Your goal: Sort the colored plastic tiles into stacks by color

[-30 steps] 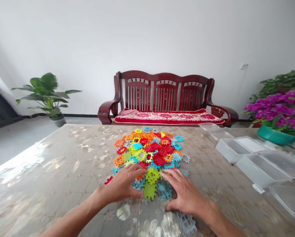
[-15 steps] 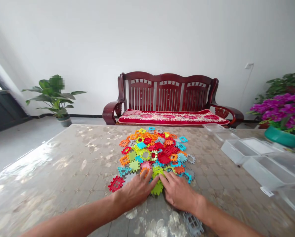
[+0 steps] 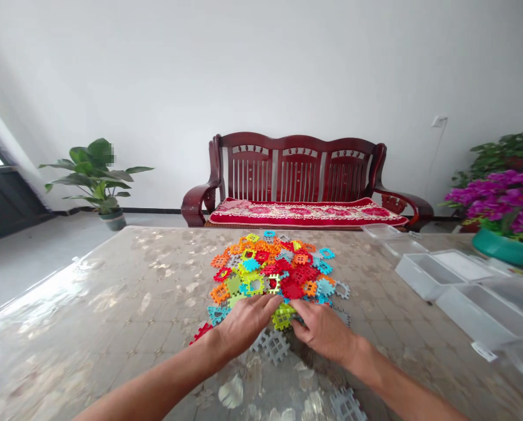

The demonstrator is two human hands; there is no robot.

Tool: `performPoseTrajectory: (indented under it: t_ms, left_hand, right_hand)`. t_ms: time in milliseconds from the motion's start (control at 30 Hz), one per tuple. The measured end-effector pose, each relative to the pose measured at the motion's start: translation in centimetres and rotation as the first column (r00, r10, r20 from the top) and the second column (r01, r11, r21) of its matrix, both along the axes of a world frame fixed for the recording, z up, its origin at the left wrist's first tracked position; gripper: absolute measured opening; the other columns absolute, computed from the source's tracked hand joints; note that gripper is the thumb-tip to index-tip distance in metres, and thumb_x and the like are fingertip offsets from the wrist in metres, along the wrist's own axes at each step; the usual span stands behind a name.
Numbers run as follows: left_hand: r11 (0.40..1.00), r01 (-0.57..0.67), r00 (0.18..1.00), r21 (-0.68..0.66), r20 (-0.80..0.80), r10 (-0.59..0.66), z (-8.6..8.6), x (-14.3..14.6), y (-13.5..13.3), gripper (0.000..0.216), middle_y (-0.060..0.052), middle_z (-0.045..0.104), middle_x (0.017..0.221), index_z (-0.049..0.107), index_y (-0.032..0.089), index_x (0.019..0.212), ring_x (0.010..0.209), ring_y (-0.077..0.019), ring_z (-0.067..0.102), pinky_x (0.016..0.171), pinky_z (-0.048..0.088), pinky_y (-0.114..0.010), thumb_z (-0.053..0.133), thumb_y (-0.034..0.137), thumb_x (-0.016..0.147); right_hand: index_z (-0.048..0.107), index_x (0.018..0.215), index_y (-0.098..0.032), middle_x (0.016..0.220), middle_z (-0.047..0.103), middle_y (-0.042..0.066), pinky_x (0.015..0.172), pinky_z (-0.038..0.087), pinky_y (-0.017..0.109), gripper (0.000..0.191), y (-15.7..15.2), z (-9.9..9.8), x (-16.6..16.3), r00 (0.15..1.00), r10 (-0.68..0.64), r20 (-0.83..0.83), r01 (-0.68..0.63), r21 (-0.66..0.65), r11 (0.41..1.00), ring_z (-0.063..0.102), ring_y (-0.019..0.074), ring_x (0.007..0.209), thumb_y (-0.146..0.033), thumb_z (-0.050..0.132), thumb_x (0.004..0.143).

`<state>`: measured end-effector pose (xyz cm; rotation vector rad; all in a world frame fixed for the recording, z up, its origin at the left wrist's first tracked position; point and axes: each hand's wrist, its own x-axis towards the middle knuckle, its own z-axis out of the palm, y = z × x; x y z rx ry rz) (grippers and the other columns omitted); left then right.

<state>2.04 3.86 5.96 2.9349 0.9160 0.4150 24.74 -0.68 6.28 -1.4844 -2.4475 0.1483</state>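
Note:
My left hand [image 3: 249,318] and my right hand [image 3: 325,330] meet at the near side of a heap of colourful plastic interlocking tiles [image 3: 302,273]. Between them is a lime-green interlocking tile piece [image 3: 282,317] with notched edges and window holes. My right thumb and fingers pinch its right side. The left hand closes at its left, with most fingertips hidden behind the hand. A grey windowed tile [image 3: 276,346] lies on the table just below. Part of a red tile [image 3: 201,332] shows beside my left wrist, and a blue tile [image 3: 218,315] lies left of the hand.
Another grey tile [image 3: 347,404] lies near the table's front edge, by my right forearm. Clear plastic boxes [image 3: 484,313] stand along the right of the patterned table [image 3: 156,345], near a teal flower pot [image 3: 504,248]. Beyond the table is a wooden bench [image 3: 296,172].
The lime-green piece has come up off the near table spot between my hands, uncovering the grey tile beneath. My left hand has curled and covers more of the nearby tiles.

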Motion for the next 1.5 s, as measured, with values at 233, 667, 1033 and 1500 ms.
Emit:
performPoseTrajectory:
  t_ms: [233,667,1033,1500]
  left_hand:
    - [0.988,-0.067,0.990,0.142,0.131,0.049,3.9,2.2,5.0,0.056,-0.009,0.067,0.127,0.046,0.024,0.138,0.104,-0.0210,0.068,0.082,0.057,-0.032,0.048,0.002,0.087]
    - [0.975,-0.157,0.982,-0.159,0.083,0.172,-0.3,0.8,0.0,0.027,-0.005,0.064,0.117,0.061,0.026,0.118,0.108,-0.0200,0.061,0.094,0.051,-0.032,0.057,0.030,0.092]
    - [0.959,-0.285,0.895,0.009,-0.355,0.269,-0.4,6.5,-2.2,0.029,-0.012,0.064,0.111,0.061,0.020,0.116,0.100,-0.0290,0.062,0.074,0.051,-0.037,0.059,0.026,0.088]
    - [0.935,-0.335,0.928,-0.120,-0.214,0.305,1.0,4.5,0.1,0.021,-0.004,0.071,0.087,0.060,0.022,0.100,0.077,-0.0184,0.068,0.062,0.043,-0.026,0.040,0.020,0.097]
  right_hand:
    - [0.060,0.124,-0.025,0.110,0.073,0.007,0.089,0.051,0.032,0.032,5.0,4.0,1.0,0.985,-0.076,-0.158,0.091,0.089,0.992,0.068,0.0219,0.102,-0.023,0.052,0.093]
    - [0.063,0.126,-0.028,0.129,0.063,0.007,0.101,0.045,0.041,0.052,0.7,0.6,6.1,0.963,-0.260,-0.070,0.248,-0.146,0.958,0.056,0.0270,0.119,-0.032,0.072,0.075]
    - [0.050,0.142,-0.019,0.125,0.060,0.017,0.085,0.051,0.039,0.064,-0.6,-1.3,3.4,0.883,-0.316,0.347,0.345,-0.022,0.938,0.057,0.0334,0.112,-0.003,0.049,0.079]
    - [0.072,0.099,-0.023,0.101,0.070,0.004,0.085,0.047,0.030,0.041,0.3,-2.1,7.9,0.920,-0.371,-0.130,0.358,-0.109,0.927,0.065,0.0203,0.097,-0.004,0.047,0.073]
